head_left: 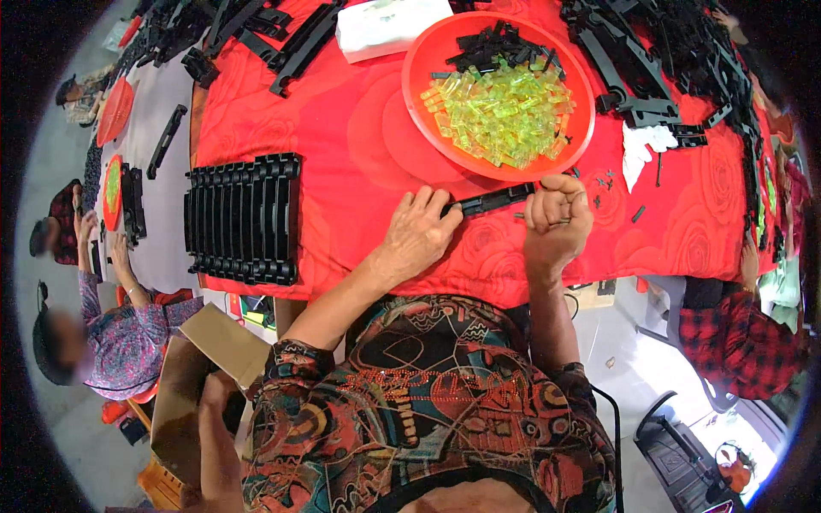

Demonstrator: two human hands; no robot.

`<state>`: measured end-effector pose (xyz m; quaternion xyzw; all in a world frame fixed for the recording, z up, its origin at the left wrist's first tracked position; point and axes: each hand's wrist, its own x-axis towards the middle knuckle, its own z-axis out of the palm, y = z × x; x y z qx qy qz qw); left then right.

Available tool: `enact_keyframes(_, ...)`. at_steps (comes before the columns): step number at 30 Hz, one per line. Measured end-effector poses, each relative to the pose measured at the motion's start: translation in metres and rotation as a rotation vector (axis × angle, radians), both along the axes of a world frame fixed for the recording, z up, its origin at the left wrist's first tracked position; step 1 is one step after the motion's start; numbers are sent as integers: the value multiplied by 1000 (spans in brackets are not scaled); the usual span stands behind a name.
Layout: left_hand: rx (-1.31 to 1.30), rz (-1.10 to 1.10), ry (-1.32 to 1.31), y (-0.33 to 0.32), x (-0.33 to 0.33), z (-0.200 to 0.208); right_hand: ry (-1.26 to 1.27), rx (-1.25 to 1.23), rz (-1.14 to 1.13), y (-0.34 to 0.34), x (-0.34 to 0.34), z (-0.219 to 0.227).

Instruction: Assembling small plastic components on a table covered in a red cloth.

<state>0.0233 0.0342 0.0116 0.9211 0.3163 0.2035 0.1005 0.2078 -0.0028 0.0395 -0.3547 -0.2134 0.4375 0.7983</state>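
Observation:
A long black plastic strip [496,200] lies level across the red cloth in front of me. My left hand [417,235] is closed on its left end, thumb and fingers pinching it. At the other end my right hand [556,221] is curled with the palm turned up, its fingers against the strip's tip. Whether a small piece is also inside the right fingers is hidden. Just beyond my hands stands a red round basin [414,128] with many clear yellow-green plastic pieces [505,111] and a heap of small black pieces [496,50].
Several finished-looking black strips [243,219] lie side by side at left. More black parts [624,68] pile at the far right, near a white glove [646,147]. A white box [389,27] stands behind. Small black bits [605,181] lie right. Co-workers sit on both sides; an open cardboard box [184,410] is lower left.

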Motion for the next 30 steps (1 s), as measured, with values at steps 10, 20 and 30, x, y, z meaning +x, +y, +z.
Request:
enact_keyframes(10,-17,-10,-25,-1,2,1,16,18,-48,15,-23,-15)
enact_keyframes(20,-65,-162,-72,0,0,-1,43,-18,-66,-6,-19,-29)
enact_keyframes(30,-149,-190,27,4,-2,5,79,-2,-40,-1,-16,-35)
